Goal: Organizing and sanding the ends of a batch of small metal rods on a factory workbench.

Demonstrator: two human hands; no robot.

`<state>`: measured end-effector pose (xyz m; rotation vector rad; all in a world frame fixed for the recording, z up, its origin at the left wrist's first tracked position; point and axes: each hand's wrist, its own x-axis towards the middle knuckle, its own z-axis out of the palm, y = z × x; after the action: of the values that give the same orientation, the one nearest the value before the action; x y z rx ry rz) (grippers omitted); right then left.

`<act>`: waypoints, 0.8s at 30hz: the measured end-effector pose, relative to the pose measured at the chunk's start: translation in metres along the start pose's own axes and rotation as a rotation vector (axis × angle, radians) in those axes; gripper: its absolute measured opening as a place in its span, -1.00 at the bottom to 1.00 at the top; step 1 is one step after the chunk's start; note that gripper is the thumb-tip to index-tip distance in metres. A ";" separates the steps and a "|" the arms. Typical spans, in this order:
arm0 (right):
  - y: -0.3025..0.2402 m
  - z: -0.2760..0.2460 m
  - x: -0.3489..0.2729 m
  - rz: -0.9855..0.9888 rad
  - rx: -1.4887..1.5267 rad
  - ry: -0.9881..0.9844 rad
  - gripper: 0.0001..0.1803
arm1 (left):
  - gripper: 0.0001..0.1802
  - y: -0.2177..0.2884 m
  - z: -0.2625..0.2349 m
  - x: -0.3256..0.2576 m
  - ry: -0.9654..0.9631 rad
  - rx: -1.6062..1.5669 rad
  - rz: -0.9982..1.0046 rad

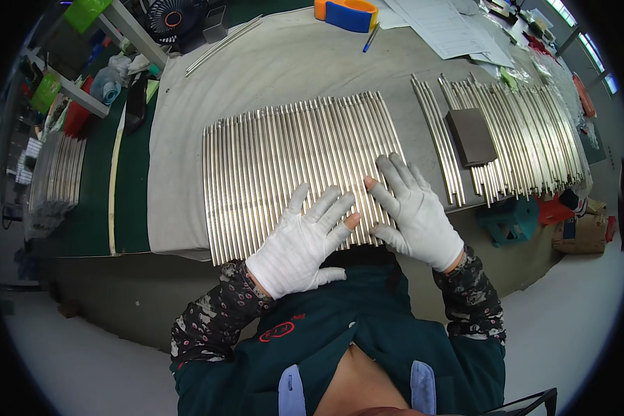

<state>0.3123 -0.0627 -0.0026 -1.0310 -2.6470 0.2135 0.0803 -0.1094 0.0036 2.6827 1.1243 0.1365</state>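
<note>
A wide row of shiny metal tubes (277,149) lies side by side on the cloth-covered table, their near ends reaching past its front edge. My left hand (299,243), in a white glove with one fingertip bare, rests spread over the near middle of the row. On the row's right end lies my right hand (417,215), gloved the same way, with its fingers apart. Both palms face down on the tubes and neither hand grips one. To the right is a second batch of metal tubes (534,139), with a dark brown block (472,137) on top.
Papers (444,31), a blue pen (371,37) and a roll of orange and blue tape (348,15) lie at the back. A small black fan (176,19) stands back left, near a few thin rods (223,46). Below the table's right side is a teal stool (509,220).
</note>
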 end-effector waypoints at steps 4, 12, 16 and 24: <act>-0.006 -0.004 0.005 -0.018 -0.031 -0.050 -0.25 | -0.01 -0.006 -0.002 -0.012 0.018 -0.025 0.029; -0.036 0.007 0.039 -0.148 0.028 -0.122 -0.25 | -0.12 -0.053 -0.019 -0.070 0.016 0.079 -0.191; -0.053 0.016 0.056 -0.206 0.095 -0.127 -0.20 | -0.12 -0.073 -0.012 -0.105 0.096 0.092 -0.271; -0.095 0.041 0.085 -0.277 0.165 -0.095 -0.11 | -0.11 -0.101 -0.010 -0.146 0.181 -0.033 -0.365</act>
<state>0.1787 -0.0759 0.0000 -0.6086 -2.7637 0.4200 -0.0939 -0.1434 -0.0114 2.4247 1.6275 0.3350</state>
